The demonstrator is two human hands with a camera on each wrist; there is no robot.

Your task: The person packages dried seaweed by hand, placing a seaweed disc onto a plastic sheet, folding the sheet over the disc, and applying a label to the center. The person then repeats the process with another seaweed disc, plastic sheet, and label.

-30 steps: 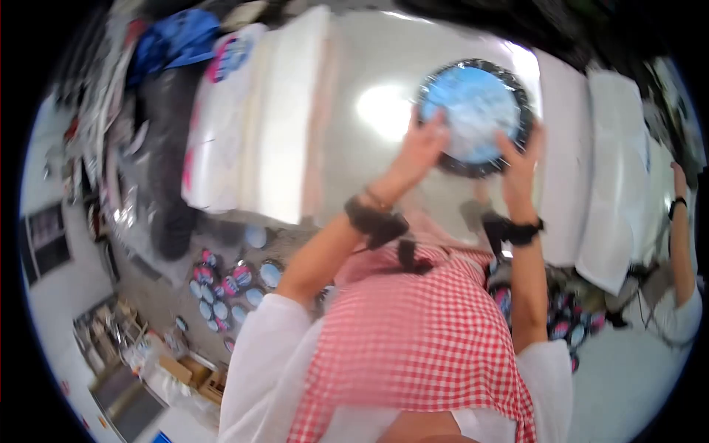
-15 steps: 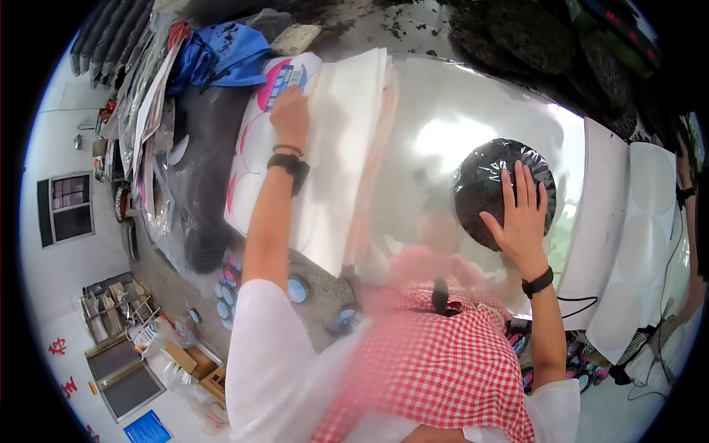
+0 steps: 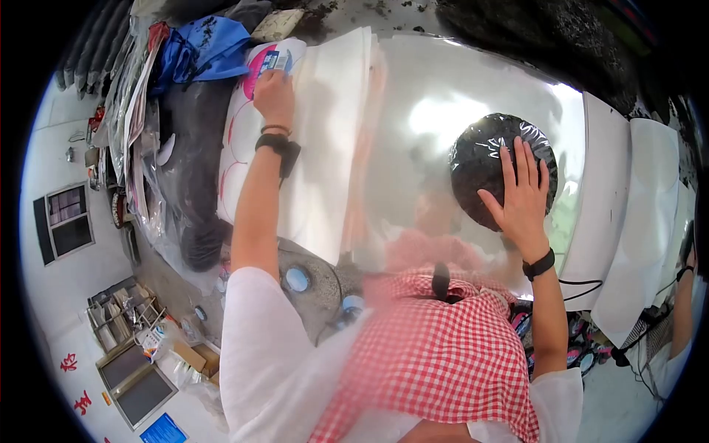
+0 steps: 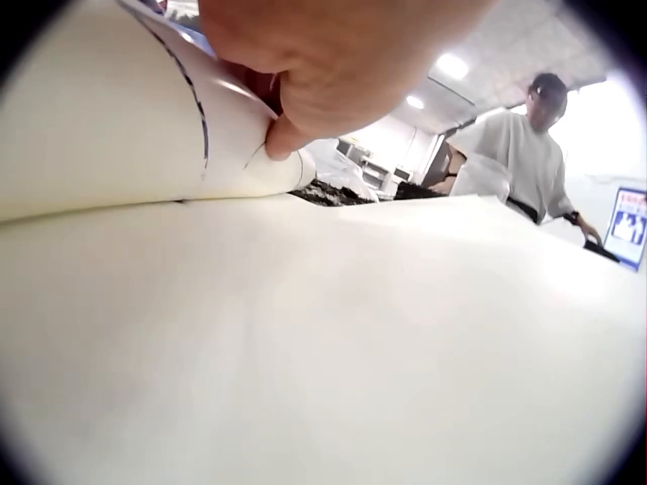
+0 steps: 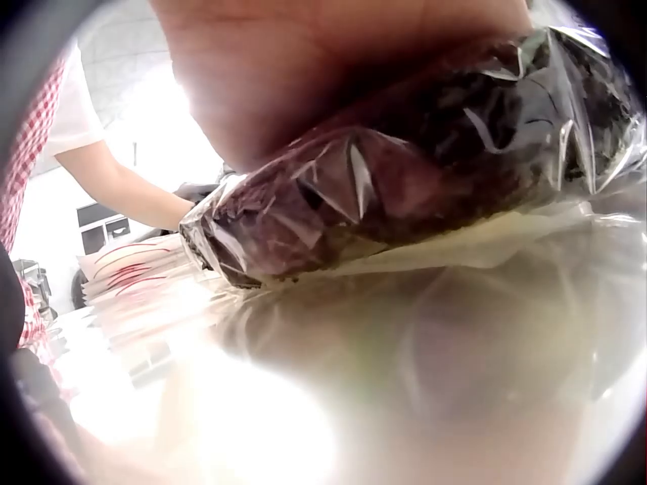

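Observation:
A round, dark cake of what looks like dried seaweed [image 3: 480, 173] in clear crinkled film lies on a shiny metal tabletop [image 3: 413, 81]. My right hand [image 3: 526, 192] lies flat across its right side, fingers spread. In the right wrist view the palm rests on the wrapped cake [image 5: 374, 197]. Over at the left, my left hand [image 3: 274, 100] has curled fingers at the far end of a printed label sheet [image 3: 251, 103], beside its blue and pink print. The left wrist view has the thumb pressed on the curved sheet [image 4: 131, 111], the other fingertips hidden.
White sheets [image 3: 325, 148] are stacked beside the printed ones. Further white sheets [image 3: 639, 214] lie at the right. A blue cloth [image 3: 199, 48] and dark bags [image 3: 196, 162] sit at the left, with dark seaweed [image 3: 546, 52] behind. Another person [image 4: 521, 152] stands across the room.
The cake has turned from its blue-labelled face to the plain dark face. My left hand has left it and moved left to the printed sheet; my right hand went from its rim to flat on top.

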